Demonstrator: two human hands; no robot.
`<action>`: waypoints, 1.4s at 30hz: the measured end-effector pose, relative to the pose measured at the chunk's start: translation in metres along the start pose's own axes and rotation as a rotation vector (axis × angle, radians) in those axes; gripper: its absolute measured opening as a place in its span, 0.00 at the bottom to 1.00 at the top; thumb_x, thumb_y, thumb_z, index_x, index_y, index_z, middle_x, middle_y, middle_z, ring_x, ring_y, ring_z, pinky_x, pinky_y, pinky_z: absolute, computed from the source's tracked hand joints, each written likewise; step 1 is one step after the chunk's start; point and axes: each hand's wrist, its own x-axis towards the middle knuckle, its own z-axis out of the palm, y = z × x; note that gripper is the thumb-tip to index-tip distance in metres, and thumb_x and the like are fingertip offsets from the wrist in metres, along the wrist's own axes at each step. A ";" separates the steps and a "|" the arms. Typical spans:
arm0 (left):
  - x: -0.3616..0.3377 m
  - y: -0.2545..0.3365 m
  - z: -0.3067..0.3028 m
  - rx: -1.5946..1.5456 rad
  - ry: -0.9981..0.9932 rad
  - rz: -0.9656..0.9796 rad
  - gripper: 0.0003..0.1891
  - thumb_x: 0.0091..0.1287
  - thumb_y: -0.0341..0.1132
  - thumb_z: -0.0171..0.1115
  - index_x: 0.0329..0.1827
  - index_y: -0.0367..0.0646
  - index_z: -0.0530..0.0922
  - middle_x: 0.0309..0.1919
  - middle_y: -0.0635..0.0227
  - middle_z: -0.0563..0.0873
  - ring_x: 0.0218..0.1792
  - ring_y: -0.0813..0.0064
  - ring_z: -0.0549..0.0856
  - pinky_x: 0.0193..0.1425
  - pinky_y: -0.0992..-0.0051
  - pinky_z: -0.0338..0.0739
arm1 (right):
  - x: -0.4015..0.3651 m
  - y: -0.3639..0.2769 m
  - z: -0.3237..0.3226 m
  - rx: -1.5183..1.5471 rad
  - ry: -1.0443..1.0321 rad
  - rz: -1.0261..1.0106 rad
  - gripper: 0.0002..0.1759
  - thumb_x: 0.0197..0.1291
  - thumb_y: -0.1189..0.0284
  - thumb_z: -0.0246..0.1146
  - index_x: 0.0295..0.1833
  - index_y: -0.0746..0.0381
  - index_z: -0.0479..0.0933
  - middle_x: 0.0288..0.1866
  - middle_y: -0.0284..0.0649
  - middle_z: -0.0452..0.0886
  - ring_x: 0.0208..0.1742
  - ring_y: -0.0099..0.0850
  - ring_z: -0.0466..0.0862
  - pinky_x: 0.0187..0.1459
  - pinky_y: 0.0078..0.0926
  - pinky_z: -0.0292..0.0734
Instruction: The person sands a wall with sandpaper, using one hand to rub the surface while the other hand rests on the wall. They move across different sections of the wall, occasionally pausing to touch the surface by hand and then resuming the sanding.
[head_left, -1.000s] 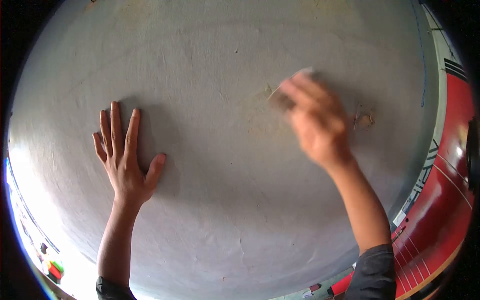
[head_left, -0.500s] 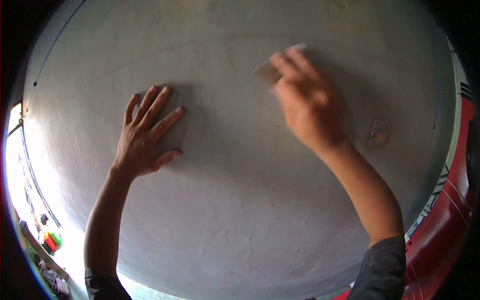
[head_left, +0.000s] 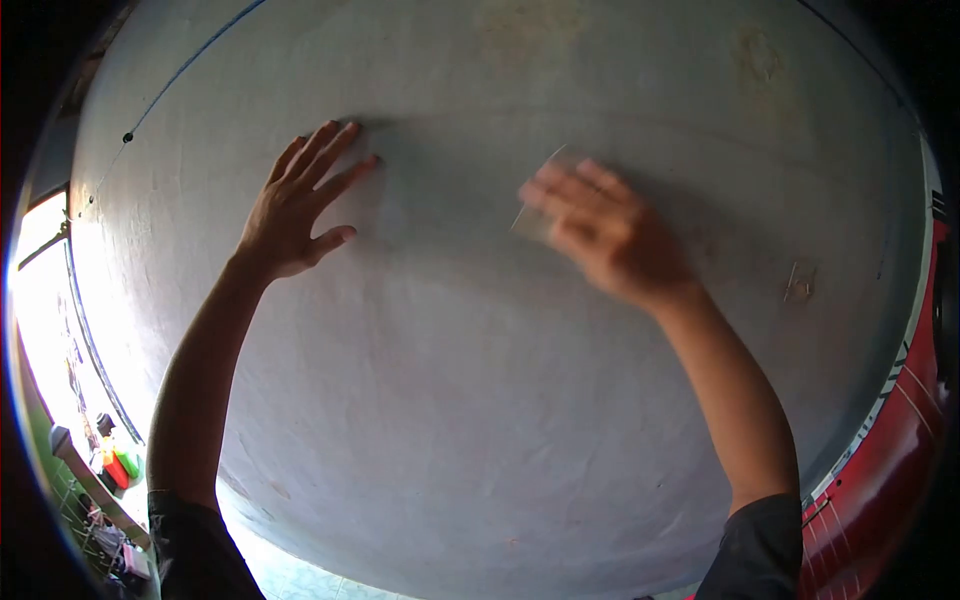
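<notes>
A lived-in building's room mid-refinishing: a bare, patchy grey plaster wall [head_left: 480, 420] meets a glossy red painted band [head_left: 905, 440].

A small, thin, pale sheet [head_left: 533, 220] is held flat against the grey wall [head_left: 480, 400], mostly covered and blurred; only its upper-left edge is seen. The wall is matte and faintly stained.

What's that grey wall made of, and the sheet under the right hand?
The wall looks like painted plaster or cement: matte grey, faint ridges, chipped spots. The sheet under the right hand: thin, brownish, perhaps sandpaper; blur leaves it open.
</notes>
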 end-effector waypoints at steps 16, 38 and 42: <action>-0.158 -0.162 0.017 -0.003 -0.250 0.114 0.45 0.64 0.60 0.72 0.84 0.68 0.62 0.88 0.71 0.51 0.88 0.63 0.47 0.91 0.52 0.44 | 0.130 -0.075 0.080 -0.285 0.339 0.872 0.06 0.71 0.75 0.63 0.38 0.60 0.75 0.68 0.45 0.84 0.66 0.50 0.83 0.64 0.49 0.79; -0.260 -0.155 0.094 -0.223 -0.035 -0.027 0.50 0.55 0.60 0.78 0.82 0.71 0.65 0.87 0.64 0.54 0.87 0.54 0.50 0.86 0.36 0.42 | 0.106 -0.183 0.094 -0.124 -0.082 0.408 0.08 0.72 0.78 0.60 0.36 0.63 0.72 0.74 0.39 0.81 0.77 0.48 0.76 0.74 0.59 0.71; -0.261 -0.169 0.088 -0.182 -0.154 0.017 0.47 0.58 0.64 0.76 0.81 0.74 0.65 0.87 0.69 0.54 0.87 0.60 0.52 0.89 0.44 0.45 | 0.135 -0.195 0.115 -0.227 0.024 0.537 0.07 0.71 0.78 0.61 0.38 0.65 0.72 0.74 0.41 0.81 0.76 0.55 0.76 0.73 0.58 0.72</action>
